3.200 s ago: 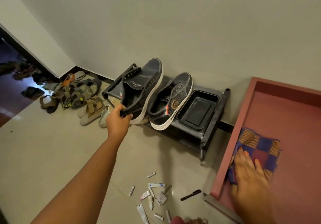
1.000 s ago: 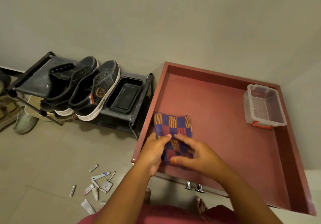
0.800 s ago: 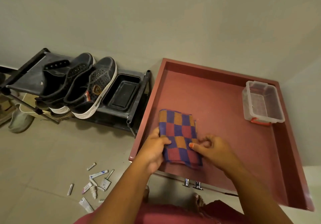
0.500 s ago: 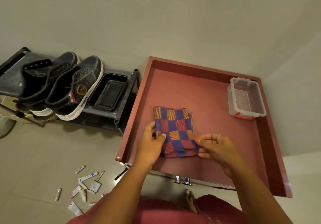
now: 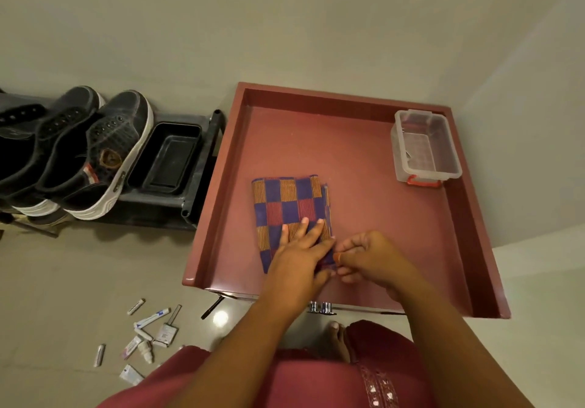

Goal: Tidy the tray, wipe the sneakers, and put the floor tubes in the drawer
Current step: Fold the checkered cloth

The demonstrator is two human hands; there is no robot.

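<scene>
While left hand (image 5: 299,257) presses flat on cloth (image 5: 289,209) | right hand (image 5: 368,257) pinches its corner

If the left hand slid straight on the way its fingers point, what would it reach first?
The left hand lies flat on the checked cloth, fingers pointing toward the drawer's far wall. It would cross the cloth, then bare drawer floor, probably meeting that wall first.

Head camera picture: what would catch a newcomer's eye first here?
The checked cloth lying in the open red drawer, with the left hand pressing flat on it and the right hand pinching its near corner. Next, the dark sneakers on the rack at left and small tubes scattered on the floor.
</scene>
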